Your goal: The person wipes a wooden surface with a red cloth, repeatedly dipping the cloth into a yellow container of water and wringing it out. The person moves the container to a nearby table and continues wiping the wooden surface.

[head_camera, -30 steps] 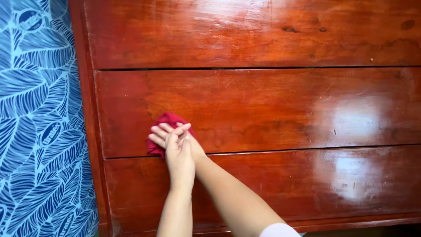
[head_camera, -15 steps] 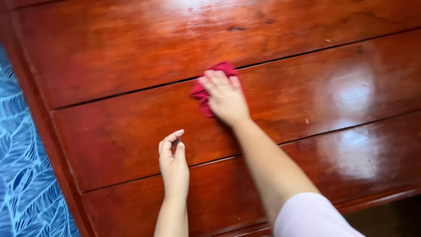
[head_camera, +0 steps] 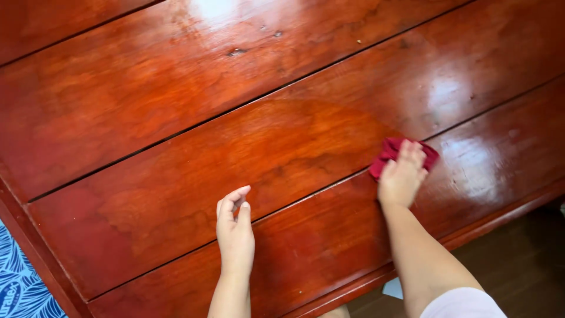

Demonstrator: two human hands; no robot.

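A glossy reddish-brown wooden panel (head_camera: 176,112) made of wide planks fills the view. My right hand (head_camera: 402,176) presses a small red cloth (head_camera: 391,150) flat against a lower plank, right of centre. My left hand (head_camera: 235,227) rests on the wood near the bottom centre, fingers loosely together, holding nothing. A duller, damp-looking patch spreads over the middle plank above and left of the cloth.
The panel's lower edge (head_camera: 471,227) runs diagonally at the bottom right, with dark floor (head_camera: 518,271) beyond it. A blue leaf-patterned fabric (head_camera: 17,288) shows at the bottom left corner. Bright light reflections lie on the right planks.
My right hand slid the red cloth from the panel's left side up to the middle, then down to the right. My left hand came off the cloth and stayed on the wood.
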